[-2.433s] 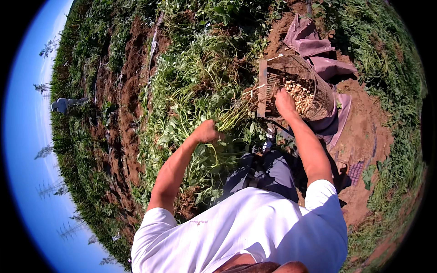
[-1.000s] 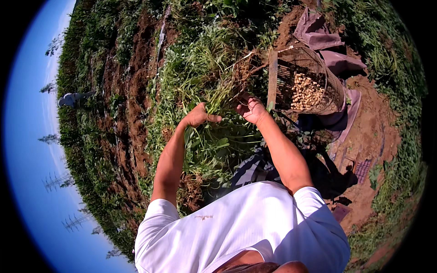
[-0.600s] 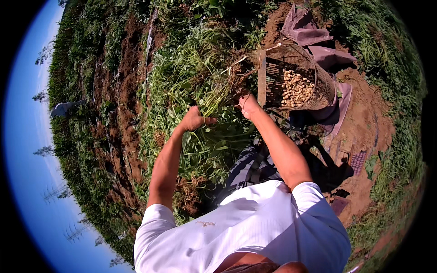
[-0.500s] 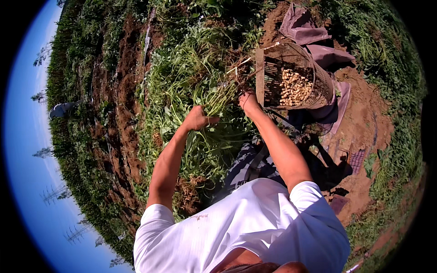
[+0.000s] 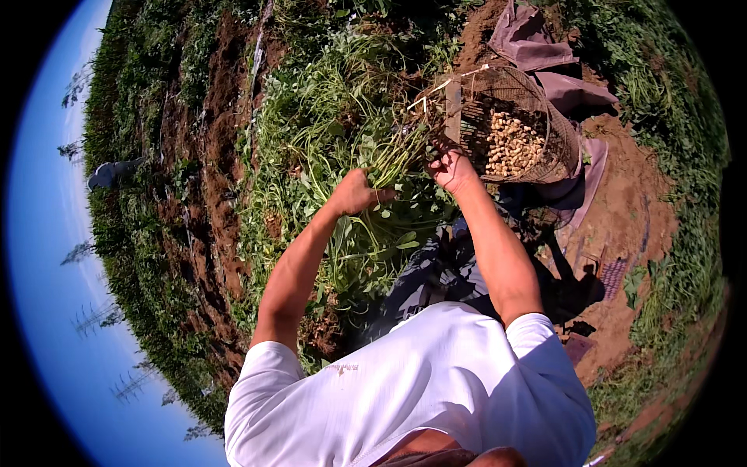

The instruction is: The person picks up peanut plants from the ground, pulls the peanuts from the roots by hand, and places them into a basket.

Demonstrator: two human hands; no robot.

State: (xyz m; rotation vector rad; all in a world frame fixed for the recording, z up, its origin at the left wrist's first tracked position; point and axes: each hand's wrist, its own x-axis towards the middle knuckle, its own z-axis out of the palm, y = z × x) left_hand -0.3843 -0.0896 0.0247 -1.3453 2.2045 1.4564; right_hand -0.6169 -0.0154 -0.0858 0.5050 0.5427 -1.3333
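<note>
My left hand (image 5: pixel 359 193) is closed round the green stems of a bunch of peanut plants (image 5: pixel 395 158), whose root ends point toward the basket. At those roots, my right hand (image 5: pixel 453 171) has its fingers curled in, beside the lower end of an upright wooden board (image 5: pixel 453 117). What its fingertips hold is too small and shaded to make out. Just right of the board lies a mesh basket (image 5: pixel 566 148) on its side or tilted, with a heap of pale peanuts (image 5: pixel 513 146) inside.
Pulled leafy plants (image 5: pixel 311 124) lie piled left of and beyond my hands. Purplish cloth sacking (image 5: pixel 537 50) is behind and under the basket. Bare reddish soil (image 5: pixel 622 187) is at the right. Planted rows and a grey-white object (image 5: pixel 113 173) stand far left.
My right hand has turned so more of its curled fingers show, still at the roots. My left hand keeps its grip on the stems. The whole view has shifted slightly.
</note>
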